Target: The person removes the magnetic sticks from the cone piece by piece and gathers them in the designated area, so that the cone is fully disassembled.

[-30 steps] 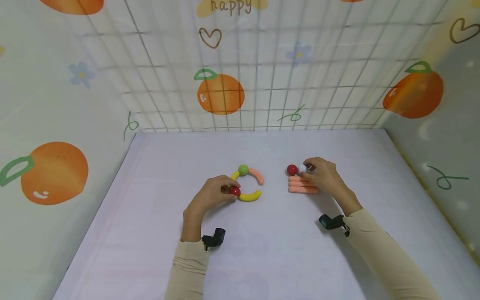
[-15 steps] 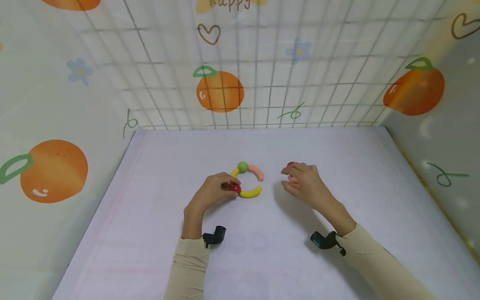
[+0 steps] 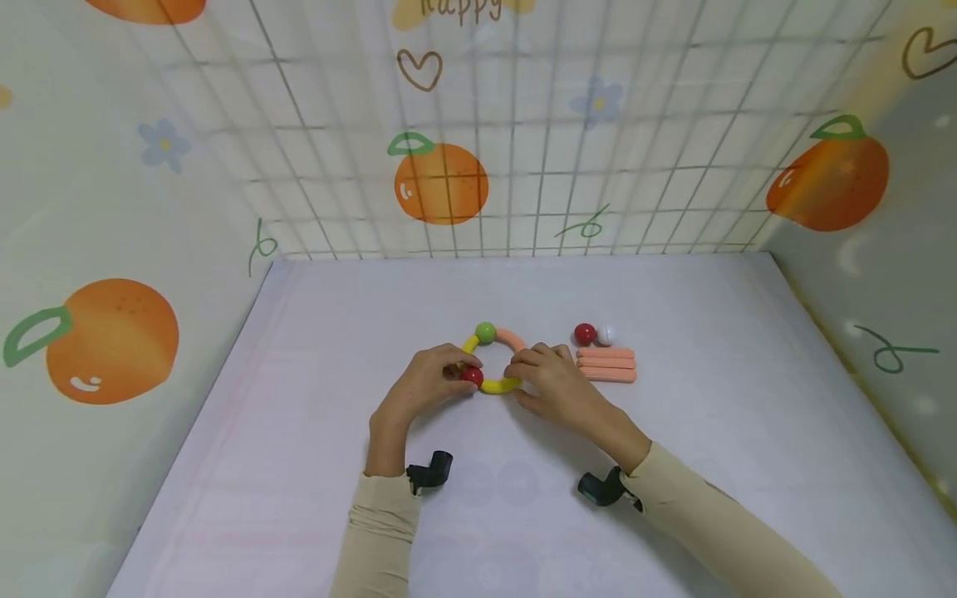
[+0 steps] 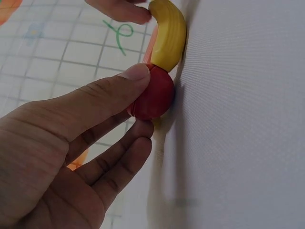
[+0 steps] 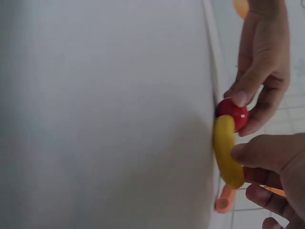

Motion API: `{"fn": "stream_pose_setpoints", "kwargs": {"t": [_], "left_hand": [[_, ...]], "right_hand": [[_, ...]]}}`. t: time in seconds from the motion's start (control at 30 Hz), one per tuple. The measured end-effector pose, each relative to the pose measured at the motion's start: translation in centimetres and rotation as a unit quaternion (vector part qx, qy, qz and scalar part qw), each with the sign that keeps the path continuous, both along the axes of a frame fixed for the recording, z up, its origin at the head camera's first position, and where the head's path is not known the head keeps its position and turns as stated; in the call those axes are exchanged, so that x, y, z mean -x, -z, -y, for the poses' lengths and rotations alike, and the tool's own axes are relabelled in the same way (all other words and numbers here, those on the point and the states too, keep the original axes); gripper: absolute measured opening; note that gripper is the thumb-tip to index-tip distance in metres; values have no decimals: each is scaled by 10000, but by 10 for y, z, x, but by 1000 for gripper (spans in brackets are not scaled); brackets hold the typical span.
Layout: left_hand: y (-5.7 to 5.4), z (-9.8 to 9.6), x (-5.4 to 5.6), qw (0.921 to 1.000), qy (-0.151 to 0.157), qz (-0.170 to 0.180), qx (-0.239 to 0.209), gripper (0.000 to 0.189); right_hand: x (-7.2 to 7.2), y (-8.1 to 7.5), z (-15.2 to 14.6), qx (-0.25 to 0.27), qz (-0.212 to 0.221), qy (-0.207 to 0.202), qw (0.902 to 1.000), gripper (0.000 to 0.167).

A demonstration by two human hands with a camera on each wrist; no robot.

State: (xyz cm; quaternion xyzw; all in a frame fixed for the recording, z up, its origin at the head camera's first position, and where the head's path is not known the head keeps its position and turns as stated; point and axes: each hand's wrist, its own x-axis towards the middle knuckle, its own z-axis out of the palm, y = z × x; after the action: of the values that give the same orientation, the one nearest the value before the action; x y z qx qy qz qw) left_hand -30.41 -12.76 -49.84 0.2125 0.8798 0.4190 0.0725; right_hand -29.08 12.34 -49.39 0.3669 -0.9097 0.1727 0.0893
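Red ball (image 3: 472, 378) pinched in left hand (image 3: 428, 375)

It sits at the near left of a ring on the table (image 3: 336, 316), touching the near yellow arc (image 4: 170, 36). The right hand (image 3: 557, 382) bends over that arc's other end; whether it grips or merely touches, I cannot tell. A green ball (image 3: 485, 333) joins a pink arc (image 3: 512, 338) at the ring's far side. Rightward, another red ball (image 3: 586, 334) and a white ball (image 3: 606, 335) lie just beyond pink sticks (image 3: 609, 364).

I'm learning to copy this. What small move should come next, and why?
Probably ease the free end of the yellow arc in the right hand toward the pink arc: the left hand pinches the red ball at its other end, and the pink arc's nearer end looks bare.
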Motion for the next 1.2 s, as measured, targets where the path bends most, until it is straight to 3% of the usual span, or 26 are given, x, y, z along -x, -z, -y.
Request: {"fn": "stream_pose_setpoints", "kwargs": {"t": [0.33,0.47,0.63,0.97,1.2], "left_hand": [[1,-3,2,10000,71,-49,-20,27],[-1,-4,3,9997,26,-218,122,28],[-3,-2,4,9995,-97,-243,153,28],[-4,-1,3,9997,-159,-81,141,28],[-3,1,2,9998,-130,-27,142,29]], "right_hand": [[5,6,-2,-359,-85,-174,9992,22],[2,2,-3,-422,140,-156,9989,20],[-4,-6,-12,-239,456,168,9985,21],[-14,-22,-45,325,-82,346,9988,27],[-22,-22,-72,587,-522,321,9964,30]]}}
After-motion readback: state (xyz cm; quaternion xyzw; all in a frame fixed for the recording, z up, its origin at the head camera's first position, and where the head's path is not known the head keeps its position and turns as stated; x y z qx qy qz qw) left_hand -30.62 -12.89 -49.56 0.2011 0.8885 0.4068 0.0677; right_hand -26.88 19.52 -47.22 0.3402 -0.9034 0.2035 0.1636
